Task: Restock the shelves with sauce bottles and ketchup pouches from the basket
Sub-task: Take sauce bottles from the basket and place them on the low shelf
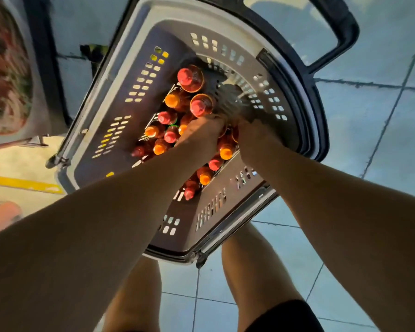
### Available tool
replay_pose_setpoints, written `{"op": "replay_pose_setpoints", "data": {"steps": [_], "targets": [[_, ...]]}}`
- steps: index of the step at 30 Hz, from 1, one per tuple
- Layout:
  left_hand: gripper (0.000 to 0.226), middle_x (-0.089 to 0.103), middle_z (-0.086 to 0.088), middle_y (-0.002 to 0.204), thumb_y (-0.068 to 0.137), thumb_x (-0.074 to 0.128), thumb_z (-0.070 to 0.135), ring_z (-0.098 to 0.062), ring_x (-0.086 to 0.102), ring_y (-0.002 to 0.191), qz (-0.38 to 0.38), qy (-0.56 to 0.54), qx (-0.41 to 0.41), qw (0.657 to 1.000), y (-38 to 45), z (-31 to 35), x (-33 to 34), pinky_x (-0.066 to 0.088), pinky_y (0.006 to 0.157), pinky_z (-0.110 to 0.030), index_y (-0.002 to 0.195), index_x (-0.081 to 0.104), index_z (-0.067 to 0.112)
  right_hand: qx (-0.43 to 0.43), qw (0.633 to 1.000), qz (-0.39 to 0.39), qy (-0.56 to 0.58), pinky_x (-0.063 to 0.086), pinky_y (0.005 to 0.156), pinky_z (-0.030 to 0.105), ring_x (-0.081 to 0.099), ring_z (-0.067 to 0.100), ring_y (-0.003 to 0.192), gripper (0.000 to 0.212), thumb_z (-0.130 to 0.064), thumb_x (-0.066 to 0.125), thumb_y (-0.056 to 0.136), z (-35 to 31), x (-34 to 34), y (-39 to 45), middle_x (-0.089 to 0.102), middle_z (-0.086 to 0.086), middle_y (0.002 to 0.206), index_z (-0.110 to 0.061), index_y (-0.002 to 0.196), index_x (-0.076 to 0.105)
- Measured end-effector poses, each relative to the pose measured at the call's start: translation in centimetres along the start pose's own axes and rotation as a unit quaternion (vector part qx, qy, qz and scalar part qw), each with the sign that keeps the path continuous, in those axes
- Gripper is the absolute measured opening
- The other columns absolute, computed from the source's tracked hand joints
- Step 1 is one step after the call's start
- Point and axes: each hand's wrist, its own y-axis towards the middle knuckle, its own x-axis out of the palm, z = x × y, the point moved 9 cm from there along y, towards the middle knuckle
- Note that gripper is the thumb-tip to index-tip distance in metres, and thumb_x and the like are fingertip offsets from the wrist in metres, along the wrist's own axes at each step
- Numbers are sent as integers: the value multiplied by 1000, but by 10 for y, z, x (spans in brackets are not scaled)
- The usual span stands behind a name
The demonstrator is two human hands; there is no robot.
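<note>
Both arms reach into grey basket [110,75] on tiled floor [369,130]. Sauce bottles [192,77], red and orange caps, stand upright inside. Left hand [200,134] and right hand [252,137] down among bottles; fingers blurred, hidden, so grip of either cannot be told. Shelf [7,68] at left cut off, smeared.

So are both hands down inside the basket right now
Yes, the left hand and right hand both reach into the basket, in among the upright sauce bottles.
</note>
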Motion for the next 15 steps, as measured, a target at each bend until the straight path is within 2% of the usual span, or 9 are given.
{"op": "replay_pose_setpoints", "data": {"steps": [3, 7, 9, 11, 13, 15], "targets": [[52, 62, -7, 135, 97, 51, 7, -30, 62, 119, 21, -13, 6, 1000, -23, -8, -17, 52, 93, -38, 145, 53, 26, -12, 1000, 11, -15, 51, 99, 42, 58, 32, 123, 43, -13, 48, 104, -3, 5, 9, 56, 19, 133, -9, 146, 41], [51, 65, -9, 136, 96, 61, 12, -28, 62, 122, 101, -66, 26, 992, -73, -13, -50, 47, 96, -29, 146, 55, 21, -8, 998, 44, -48, 52, 97, 40, 64, 31, 117, 33, -11, 42, 107, -9, 5, 10, 61, 19, 128, 0, 138, 46], [49, 68, -7, 134, 94, 64, 14, -24, 64, 119, 124, -90, 20, 988, -92, -26, -59, 47, 95, -25, 142, 60, 19, -2, 998, 29, -55, 54, 90, 38, 67, 30, 112, 24, -10, 47, 105, -9, 1, 11, 66, 17, 121, -1, 125, 57], [47, 71, 2, 126, 91, 66, 18, -8, 65, 106, 147, -118, -16, 982, -107, -41, -63, 43, 86, -12, 137, 63, 27, -3, 998, 37, -43, 54, 77, 38, 70, 31, 103, 15, -7, 51, 103, -8, -9, 9, 71, 17, 111, -2, 108, 65], [46, 72, 12, 109, 86, 69, 19, 11, 60, 89, 182, -161, -65, 968, -125, -57, -70, 36, 72, 3, 130, 67, 32, -1, 997, 77, -15, 49, 65, 34, 73, 32, 90, 13, -5, 55, 100, -7, -25, -2, 73, 18, 98, -5, 95, 66], [43, 65, 18, 95, 83, 72, 16, 20, 57, 81, 202, -213, -93, 952, -145, -65, -78, 37, 64, 4, 123, 71, 31, 8, 995, 99, 8, 45, 58, 29, 71, 29, 77, 9, -9, 60, 98, -6, -38, -24, 72, 16, 89, -7, 91, 66]]}}
